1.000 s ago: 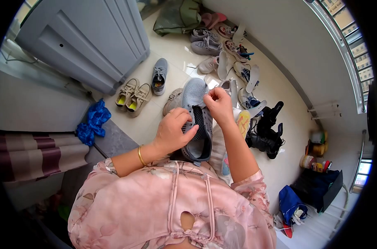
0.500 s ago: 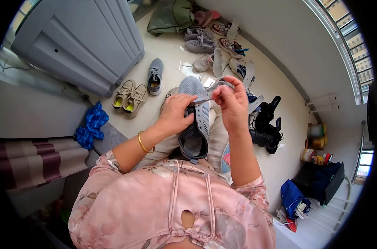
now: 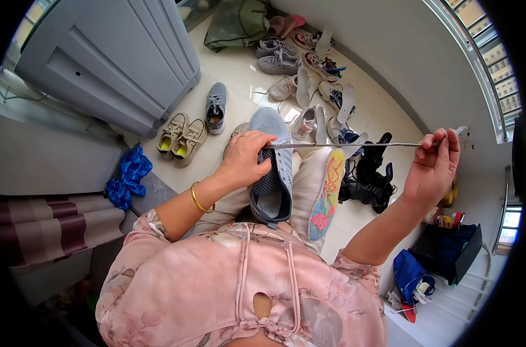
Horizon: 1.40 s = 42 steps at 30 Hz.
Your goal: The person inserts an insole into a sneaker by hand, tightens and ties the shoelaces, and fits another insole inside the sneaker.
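Note:
A grey mesh sneaker (image 3: 281,168) rests on my lap, toe pointing away from me and its opening toward me. My left hand (image 3: 248,155) grips the sneaker's upper by the eyelets, thumb and fingers closed on it. From there a flat grey shoelace (image 3: 355,144) stretches taut and nearly level to the right. At its far end my right hand (image 3: 435,168) pinches the lace between thumb and fingers, well away from the sneaker. The lace's short tip sticks out beyond the right fingers.
On the tiled floor stand a grey lace-up shoe (image 3: 216,107) and a beige pair (image 3: 182,139). Several shoes with loose insoles (image 3: 347,104) line the wall, with black footwear (image 3: 367,179) nearer. A big grey bin (image 3: 112,63) stands left, a blue plastic bag (image 3: 126,176) below it.
My right hand has swung far out to the right, drawing the bunched lace into a straight line. My left hand and the sneaker have stayed in place.

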Each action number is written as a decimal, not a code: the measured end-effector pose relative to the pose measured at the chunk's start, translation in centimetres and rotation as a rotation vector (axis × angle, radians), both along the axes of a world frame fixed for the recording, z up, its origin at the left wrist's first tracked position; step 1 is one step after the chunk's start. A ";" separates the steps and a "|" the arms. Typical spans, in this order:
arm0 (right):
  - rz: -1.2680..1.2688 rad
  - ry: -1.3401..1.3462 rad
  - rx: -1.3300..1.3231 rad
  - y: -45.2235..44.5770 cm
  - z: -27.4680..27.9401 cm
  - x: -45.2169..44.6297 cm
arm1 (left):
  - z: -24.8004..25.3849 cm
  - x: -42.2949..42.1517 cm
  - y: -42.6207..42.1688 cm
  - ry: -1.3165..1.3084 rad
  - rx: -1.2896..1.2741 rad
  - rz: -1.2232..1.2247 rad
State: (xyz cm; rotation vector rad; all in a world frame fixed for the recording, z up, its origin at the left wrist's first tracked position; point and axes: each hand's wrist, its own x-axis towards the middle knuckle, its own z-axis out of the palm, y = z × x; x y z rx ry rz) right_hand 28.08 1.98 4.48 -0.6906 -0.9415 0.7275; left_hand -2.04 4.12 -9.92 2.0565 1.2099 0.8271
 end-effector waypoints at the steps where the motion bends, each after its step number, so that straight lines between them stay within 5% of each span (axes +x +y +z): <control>1: -0.033 -0.002 0.006 -0.3 0.1 0.5 | 0.1 0.0 0.1 0.005 -0.020 -0.005; 5: -0.084 -0.111 -0.019 -0.9 0.1 -0.7 | 1.1 -0.6 0.3 -0.002 -0.063 -0.049; 8: 0.060 -0.336 -0.088 -2.3 1.4 -3.9 | 4.3 -0.6 1.5 -0.313 -0.113 -0.113; 11: 0.254 -0.414 -0.138 -3.1 1.4 -7.2 | 9.0 -0.7 2.3 -0.675 -0.565 -0.309; 17: 0.497 -0.813 -0.160 -1.4 0.3 -11.1 | 12.7 1.1 0.6 -1.104 -0.869 -0.516; 19: 0.526 -1.027 -0.120 -0.6 0.8 -11.5 | 13.8 1.4 0.2 -1.070 -0.860 -0.309; 22: 0.553 -0.980 -0.199 -0.1 0.4 -12.4 | 13.4 0.4 0.9 -1.112 -0.777 -0.224; 25: 0.610 -0.670 -0.185 0.2 0.4 -12.5 | 13.9 -0.5 1.7 -1.388 -0.573 -0.187; 31: 1.093 0.472 -0.254 0.8 -6.5 -9.9 | 13.4 -4.6 2.8 -1.231 -0.223 0.014; 42: 1.259 0.783 -0.101 0.3 -8.1 -10.4 | 9.9 -1.9 0.8 -1.017 -0.418 0.057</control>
